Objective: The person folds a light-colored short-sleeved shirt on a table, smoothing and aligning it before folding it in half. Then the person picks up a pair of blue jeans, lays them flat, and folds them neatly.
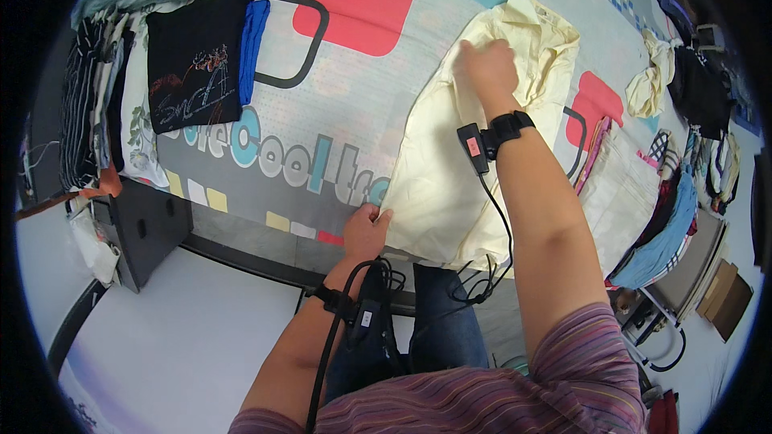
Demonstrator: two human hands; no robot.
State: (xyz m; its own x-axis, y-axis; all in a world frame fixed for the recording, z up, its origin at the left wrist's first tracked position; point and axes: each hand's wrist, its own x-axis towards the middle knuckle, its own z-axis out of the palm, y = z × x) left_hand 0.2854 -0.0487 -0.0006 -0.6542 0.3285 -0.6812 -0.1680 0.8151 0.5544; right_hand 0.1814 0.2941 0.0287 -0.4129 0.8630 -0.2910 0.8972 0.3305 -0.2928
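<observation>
Purple striped shirt [450, 402] on the person is closest, jeans [450, 313] below it; both sit on the near side of the cream garment [434, 169], my landmark. That garment lies lengthwise on the printed sheet [281, 116], right in front of the person, lower part fairly flat, far end bunched and creased.

Left hand [366, 233]: at the garment's near-left corner, thumb and fingers closed, looks like a pinch on the edge. Right hand [486, 72]: on the garment's far part, fingers curled, tips hidden; can't tell if it grips cloth or just presses.

Step in hand, my read: straightening the garment flat, probably ahead of folding. Next move calls for keeping the near-left corner anchored while the far creases get drawn out, then lining up the long edges. Cable loops [482, 297] by the garment's near edge could snag.

Left of the garment, well apart: black folded top [193, 56], blue cloth [253, 48] just beside it. Right of the garment: white folded cloth [615, 181], then denim-blue cloth [663, 233] farther out.
</observation>
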